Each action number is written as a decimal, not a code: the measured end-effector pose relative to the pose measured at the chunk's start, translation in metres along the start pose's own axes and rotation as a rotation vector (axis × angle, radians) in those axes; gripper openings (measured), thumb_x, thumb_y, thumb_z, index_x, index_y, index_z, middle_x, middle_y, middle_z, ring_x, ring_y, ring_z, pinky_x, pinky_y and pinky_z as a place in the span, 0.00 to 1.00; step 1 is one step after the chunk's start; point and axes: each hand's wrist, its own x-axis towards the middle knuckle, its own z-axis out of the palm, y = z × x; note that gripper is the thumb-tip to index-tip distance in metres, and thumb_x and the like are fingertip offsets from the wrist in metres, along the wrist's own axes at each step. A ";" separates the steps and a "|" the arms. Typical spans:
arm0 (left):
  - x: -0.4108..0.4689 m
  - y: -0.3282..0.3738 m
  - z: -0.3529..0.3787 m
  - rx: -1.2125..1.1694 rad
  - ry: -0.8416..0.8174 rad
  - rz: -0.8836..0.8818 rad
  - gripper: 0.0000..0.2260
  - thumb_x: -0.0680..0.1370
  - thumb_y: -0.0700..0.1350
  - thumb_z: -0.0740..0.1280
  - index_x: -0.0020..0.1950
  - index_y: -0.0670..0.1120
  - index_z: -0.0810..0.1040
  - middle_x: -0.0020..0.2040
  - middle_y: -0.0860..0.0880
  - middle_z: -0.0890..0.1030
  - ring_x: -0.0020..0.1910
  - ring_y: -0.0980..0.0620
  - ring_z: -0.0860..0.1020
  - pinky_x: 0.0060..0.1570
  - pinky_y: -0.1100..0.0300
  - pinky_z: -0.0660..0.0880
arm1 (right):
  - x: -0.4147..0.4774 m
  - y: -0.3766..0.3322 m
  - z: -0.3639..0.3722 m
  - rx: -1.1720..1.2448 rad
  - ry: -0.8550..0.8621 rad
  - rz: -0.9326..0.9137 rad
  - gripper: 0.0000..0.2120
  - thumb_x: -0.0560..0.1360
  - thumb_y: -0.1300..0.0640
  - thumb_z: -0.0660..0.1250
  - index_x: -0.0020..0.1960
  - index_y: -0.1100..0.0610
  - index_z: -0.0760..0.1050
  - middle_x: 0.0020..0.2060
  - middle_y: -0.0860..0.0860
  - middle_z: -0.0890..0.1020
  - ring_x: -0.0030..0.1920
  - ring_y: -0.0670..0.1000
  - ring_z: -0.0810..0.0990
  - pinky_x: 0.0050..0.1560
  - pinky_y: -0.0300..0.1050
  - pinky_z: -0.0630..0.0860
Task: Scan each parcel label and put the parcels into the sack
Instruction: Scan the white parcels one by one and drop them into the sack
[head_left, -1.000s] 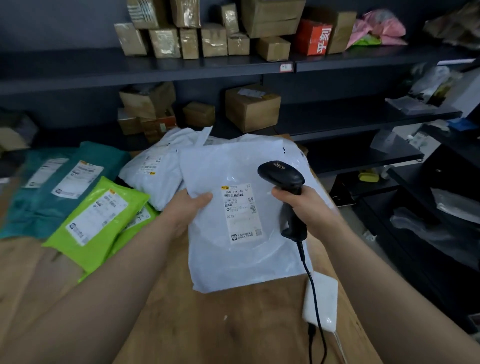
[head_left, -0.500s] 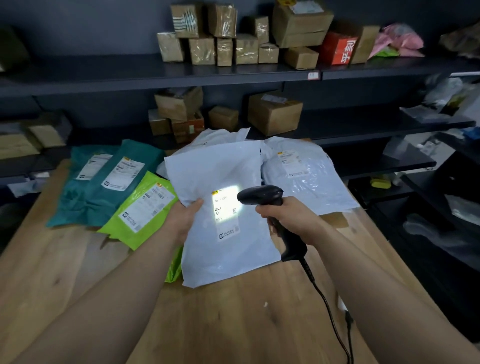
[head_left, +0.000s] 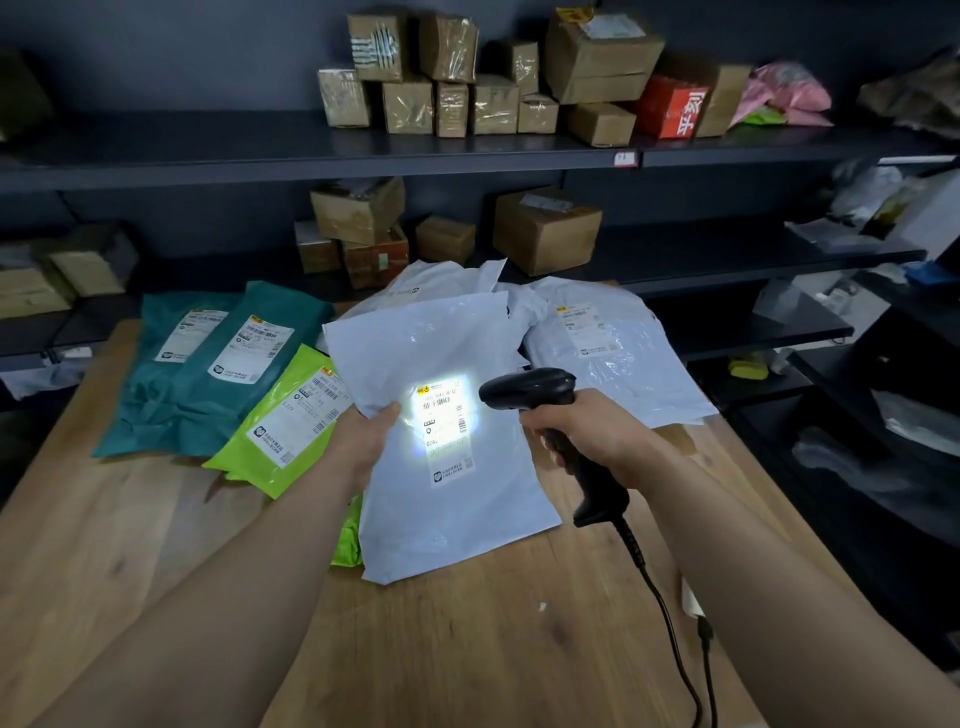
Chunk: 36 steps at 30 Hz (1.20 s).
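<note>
Left hand (head_left: 363, 441) grips the white parcel (head_left: 457, 525) at its left edge, thumb on top just beside the label (head_left: 445, 431), fingers hidden underneath. Parcel is tilted up toward the camera, its lower corner on or just above the surface (head_left: 467, 649); cannot tell which.

Handling, judged: thin poly mailer, glossy film, bends under its own weight. Likely light, soft and slippery. An edge pinch lets it droop; a hold nearer the middle, clear of the label, should keep the barcode flat.

Right hand (head_left: 587, 431) is wrapped round the handle of the black scanner (head_left: 530, 387), whose nose points at the label; bright light patch covers the barcode.

Cable (head_left: 670, 623) trails from the scanner base toward the near right edge of the surface. Snag risk when the parcel swings right.

Neighbours: green parcel (head_left: 291, 415) partly under the held one, teal parcels (head_left: 208, 374) further left, second white parcel (head_left: 608, 353) behind right. Dark shelves (head_left: 467, 150) with cartons close off the far side.

Open wood lies near and left. Sack not in view.
</note>
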 end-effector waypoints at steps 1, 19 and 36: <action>0.000 0.000 0.001 0.001 0.001 0.003 0.14 0.79 0.42 0.67 0.63 0.39 0.77 0.59 0.40 0.80 0.56 0.41 0.79 0.61 0.44 0.74 | 0.000 0.000 0.000 0.003 -0.001 -0.001 0.09 0.72 0.54 0.71 0.38 0.58 0.76 0.31 0.53 0.75 0.28 0.50 0.74 0.29 0.40 0.72; -0.045 0.025 -0.015 -0.119 -0.149 0.085 0.10 0.79 0.43 0.67 0.59 0.43 0.79 0.54 0.45 0.84 0.53 0.46 0.83 0.54 0.52 0.78 | 0.007 0.033 0.001 0.247 -0.013 -0.070 0.13 0.75 0.45 0.70 0.48 0.55 0.83 0.42 0.41 0.84 0.52 0.44 0.79 0.51 0.43 0.70; -0.234 -0.015 -0.173 -0.143 0.422 0.093 0.13 0.78 0.34 0.62 0.59 0.44 0.78 0.57 0.41 0.82 0.58 0.41 0.79 0.57 0.43 0.75 | -0.041 0.024 0.156 0.399 -0.326 -0.090 0.05 0.74 0.56 0.73 0.46 0.58 0.82 0.36 0.49 0.85 0.39 0.47 0.84 0.39 0.40 0.79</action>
